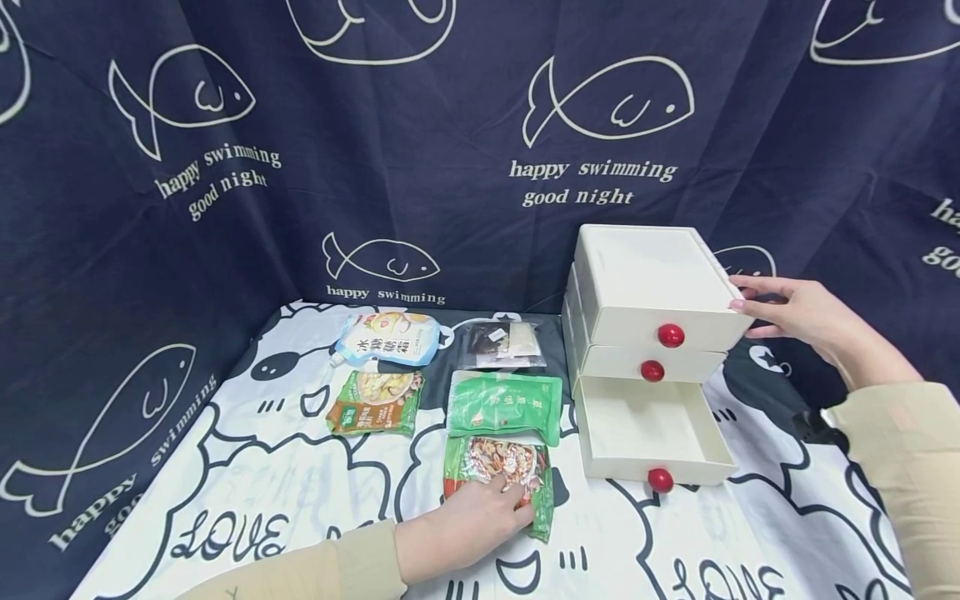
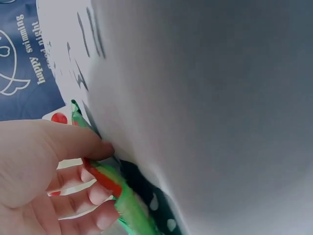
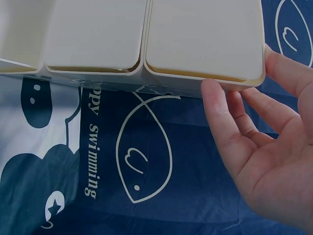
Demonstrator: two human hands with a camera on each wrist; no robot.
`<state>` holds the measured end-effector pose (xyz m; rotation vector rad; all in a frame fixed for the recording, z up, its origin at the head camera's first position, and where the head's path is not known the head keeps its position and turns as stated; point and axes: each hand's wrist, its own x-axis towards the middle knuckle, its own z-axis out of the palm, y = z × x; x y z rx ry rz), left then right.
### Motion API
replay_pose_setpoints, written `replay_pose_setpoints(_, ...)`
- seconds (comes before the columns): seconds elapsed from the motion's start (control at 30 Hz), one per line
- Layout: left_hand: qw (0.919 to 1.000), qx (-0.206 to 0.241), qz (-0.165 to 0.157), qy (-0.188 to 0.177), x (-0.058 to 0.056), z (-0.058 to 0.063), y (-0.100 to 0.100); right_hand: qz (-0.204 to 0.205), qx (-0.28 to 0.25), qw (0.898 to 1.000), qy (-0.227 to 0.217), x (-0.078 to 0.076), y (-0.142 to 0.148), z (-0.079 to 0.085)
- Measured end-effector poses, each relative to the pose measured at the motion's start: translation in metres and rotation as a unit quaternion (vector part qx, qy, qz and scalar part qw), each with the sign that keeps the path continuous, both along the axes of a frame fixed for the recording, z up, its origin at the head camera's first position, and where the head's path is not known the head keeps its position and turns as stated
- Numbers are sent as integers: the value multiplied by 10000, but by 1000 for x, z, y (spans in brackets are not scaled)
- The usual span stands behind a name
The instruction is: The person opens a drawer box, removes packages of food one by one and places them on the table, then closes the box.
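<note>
My left hand (image 1: pixel 472 521) grips the near packet (image 1: pixel 510 475), a green and red food bag with a picture of sliced food on it. In the left wrist view, the thumb (image 2: pixel 90 144) lies on one side of the bag's edge (image 2: pixel 105 178) and the fingers on the other. My right hand (image 1: pixel 806 317) touches the upper right side of a white drawer unit (image 1: pixel 641 267) with its thumb and fingertips, the fingers fairly straight. The bottom drawer (image 1: pixel 637 425) is pulled out and shows a bare inside; the two drawers above it are pushed in. Each drawer has a red knob (image 1: pixel 660 480).
Beyond the gripped bag lie a green pouch (image 1: pixel 504 404) and a clear packet (image 1: pixel 501 345). To their left are a spouted blue and white pouch (image 1: pixel 388 337) and a green and brown packet (image 1: pixel 377 402). A dark blue fish-print curtain (image 1: pixel 420 183) hangs behind the cartoon-print cloth (image 1: pixel 315 492).
</note>
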<state>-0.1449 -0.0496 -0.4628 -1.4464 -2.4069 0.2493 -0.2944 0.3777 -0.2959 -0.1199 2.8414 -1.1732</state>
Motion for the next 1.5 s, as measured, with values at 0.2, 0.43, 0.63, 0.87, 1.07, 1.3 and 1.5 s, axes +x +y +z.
replay_pose_setpoints(0.2, 9996, -136, -37, -265, -1, 4, 2, 30, -223, 9997, 43, 1, 1, 0)
replay_pose_setpoints(0.43, 9995, -141, -108, -264, -3, 14, 9, 29, -232, 9997, 32, 1, 1, 0)
replay_pose_setpoints(0.63, 9995, -200, -161, -162, -6, 21, 17, 13, -203, 9998, 18, 1, 0, 0)
replay_pose_setpoints(0.87, 9992, -204, -305, 125, -11, 29, 26, 39, -181, 9998, 8, -1, 1, 0)
replay_pose_setpoints(1.07, 9986, -224, -394, 288, -16, 39, 36, 27, -137, 9999, -5, -1, 1, 1)
replay_pose_setpoints(1.3, 9975, -245, -479, 459, -22, 44, 48, 12, -169, 9999, -35, 0, 1, 1)
replay_pose_setpoints(1.5, 9975, -248, -535, 402, -23, 48, 57, -2, -243, 9997, -41, 2, 1, 1)
